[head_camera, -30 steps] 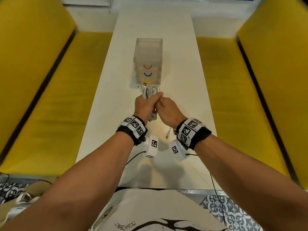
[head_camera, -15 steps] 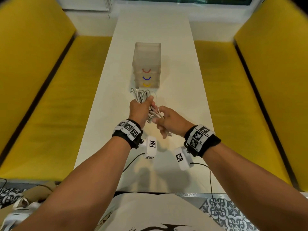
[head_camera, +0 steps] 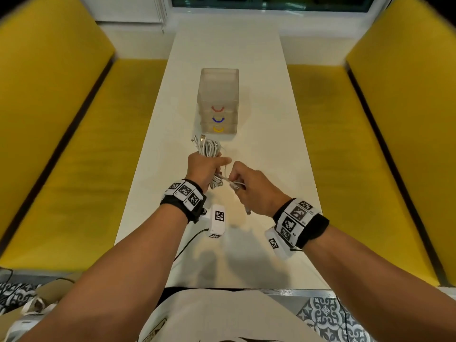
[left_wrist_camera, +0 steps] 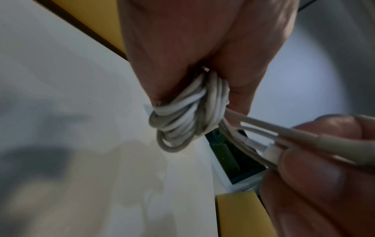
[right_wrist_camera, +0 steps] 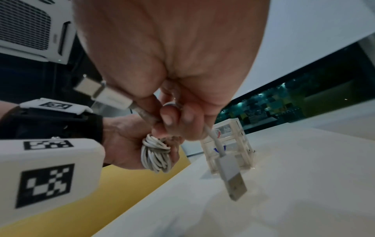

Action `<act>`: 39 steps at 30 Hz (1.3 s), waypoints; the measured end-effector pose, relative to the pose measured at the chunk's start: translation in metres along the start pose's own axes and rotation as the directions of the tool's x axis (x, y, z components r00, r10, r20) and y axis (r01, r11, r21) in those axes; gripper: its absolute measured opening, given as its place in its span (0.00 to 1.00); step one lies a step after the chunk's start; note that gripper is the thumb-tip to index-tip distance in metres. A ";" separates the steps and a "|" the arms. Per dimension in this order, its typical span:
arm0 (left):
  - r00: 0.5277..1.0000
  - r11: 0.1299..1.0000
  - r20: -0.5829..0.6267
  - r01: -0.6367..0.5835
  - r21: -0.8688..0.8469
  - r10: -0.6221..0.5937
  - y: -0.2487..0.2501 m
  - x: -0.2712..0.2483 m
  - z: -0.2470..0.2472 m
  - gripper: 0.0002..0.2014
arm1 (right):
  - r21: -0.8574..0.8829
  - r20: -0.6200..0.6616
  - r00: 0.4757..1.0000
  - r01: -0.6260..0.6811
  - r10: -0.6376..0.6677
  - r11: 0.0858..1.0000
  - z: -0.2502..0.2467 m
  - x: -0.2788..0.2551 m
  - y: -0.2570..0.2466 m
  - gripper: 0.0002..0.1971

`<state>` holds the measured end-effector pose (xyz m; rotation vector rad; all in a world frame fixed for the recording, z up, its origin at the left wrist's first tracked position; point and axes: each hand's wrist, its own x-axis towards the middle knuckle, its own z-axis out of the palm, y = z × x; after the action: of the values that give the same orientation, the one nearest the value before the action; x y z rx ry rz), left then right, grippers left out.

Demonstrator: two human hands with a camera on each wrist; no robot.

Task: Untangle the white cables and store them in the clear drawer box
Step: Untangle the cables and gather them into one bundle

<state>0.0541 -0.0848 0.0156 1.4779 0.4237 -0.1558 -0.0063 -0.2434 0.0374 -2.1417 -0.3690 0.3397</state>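
A coiled bundle of white cables (head_camera: 209, 148) is gripped in the fist of my left hand (head_camera: 204, 169), above the white table (head_camera: 158, 193); loops stick out both ends of the fist (left_wrist_camera: 182, 118) (right_wrist_camera: 156, 154). My right hand (head_camera: 243, 185) pinches loose cable ends drawn out of the bundle (left_wrist_camera: 284, 137). From it hang a USB-A plug (right_wrist_camera: 232, 179) and a smaller plug (right_wrist_camera: 95, 90). The clear drawer box (head_camera: 219, 102) stands just beyond the hands, its three drawers shut, with red, blue and yellow handles.
Yellow bench seats (head_camera: 81, 149) (head_camera: 350, 149) flank the narrow table on both sides. A window ledge runs behind the table's far end. Black wires trail from my wrist cameras over the near table edge (head_camera: 187, 245).
Both hands have drawn back from the drawer box toward me. My right hand has come apart from the left and pulled cable ends out to the right of the bundle.
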 end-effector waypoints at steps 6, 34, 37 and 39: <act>0.996 0.994 -0.081 -0.025 0.106 0.033 -0.003 -0.001 0.002 0.08 | -0.017 0.042 0.998 0.039 -0.038 0.999 0.005 -0.004 0.003 0.06; 0.993 0.999 0.121 0.004 0.033 -0.008 0.000 -0.001 0.002 0.07 | 0.423 0.370 0.926 -0.242 0.077 0.873 -0.020 -0.019 0.002 0.27; 0.992 1.000 0.124 0.029 -0.001 -0.028 0.004 0.001 0.000 0.07 | 0.204 0.355 0.935 -0.093 0.015 0.975 -0.030 -0.022 0.004 0.36; 0.990 0.999 0.135 0.037 0.001 -0.036 0.006 0.000 0.002 0.07 | 0.103 0.344 0.938 0.005 -0.040 0.995 -0.035 -0.020 0.005 0.37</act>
<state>0.0562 -0.0859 0.0212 1.4493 0.3412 -0.2830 -0.0111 -0.2799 0.0549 -1.9749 -0.5634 0.7119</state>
